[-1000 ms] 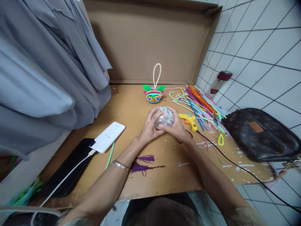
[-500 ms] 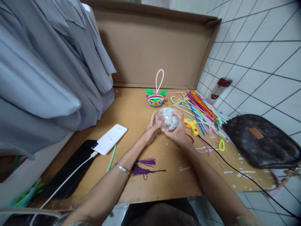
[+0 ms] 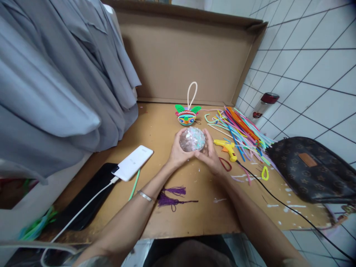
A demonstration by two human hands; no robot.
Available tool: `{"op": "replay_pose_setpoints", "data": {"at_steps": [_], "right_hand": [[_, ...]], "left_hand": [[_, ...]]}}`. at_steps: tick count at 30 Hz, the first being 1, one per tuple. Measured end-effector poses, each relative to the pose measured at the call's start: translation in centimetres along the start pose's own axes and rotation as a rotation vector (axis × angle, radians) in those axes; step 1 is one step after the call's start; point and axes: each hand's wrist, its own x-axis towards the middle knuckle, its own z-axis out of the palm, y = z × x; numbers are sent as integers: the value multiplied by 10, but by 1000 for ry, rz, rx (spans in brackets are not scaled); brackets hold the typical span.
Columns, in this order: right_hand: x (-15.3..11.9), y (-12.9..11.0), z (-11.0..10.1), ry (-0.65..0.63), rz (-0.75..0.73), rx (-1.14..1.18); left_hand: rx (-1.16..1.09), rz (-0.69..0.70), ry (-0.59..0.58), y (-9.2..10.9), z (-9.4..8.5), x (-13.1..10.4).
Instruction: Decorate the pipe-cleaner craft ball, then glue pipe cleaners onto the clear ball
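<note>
A brown cardboard panel (image 3: 189, 55) stands behind a wooden desk (image 3: 194, 222), with a white tiled wall (image 3: 311, 66) on the right and gray cloth (image 3: 55, 85) hanging on the left. Near the middle of the desk, the person's left hand (image 3: 177, 152) and right hand (image 3: 210, 156) clasp a clear, shimmering ball (image 3: 192, 139) from opposite sides; the grip of both is closed around it, thumbs toward the person. Whether the ball touches the desk cannot be told. Just beyond it sits a colorful animal-faced ornament (image 3: 187, 117) with green ears and a white loop rising from its top. A yellow glue gun (image 3: 228, 148) lies just beside the right hand, near a spread of multicolored fuzzy stems (image 3: 244, 129) and a dark patterned bag (image 3: 314, 174). Purple tassels (image 3: 169, 200) lie near the left forearm; a white phone (image 3: 135, 163) rests farther left, with a cable (image 3: 91, 204) attached.
</note>
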Motion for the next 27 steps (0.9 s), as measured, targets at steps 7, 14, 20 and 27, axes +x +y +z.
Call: {"op": "replay_pose_setpoints", "data": {"at_steps": [7,14,20,27], "right_hand": [[5,4,2,172,162,169],[5,1,1,247,102,178],[4,-1,-2,157,81,174],[6,2,-5,150,122,324]], "left_hand": [[122,170,-131,-7,2,-11],[-159,27,-210,-14,-2,-6],[-461,-297,-123,-16,-2,0],[-441,-314,-142,-9,-1,-3]]}}
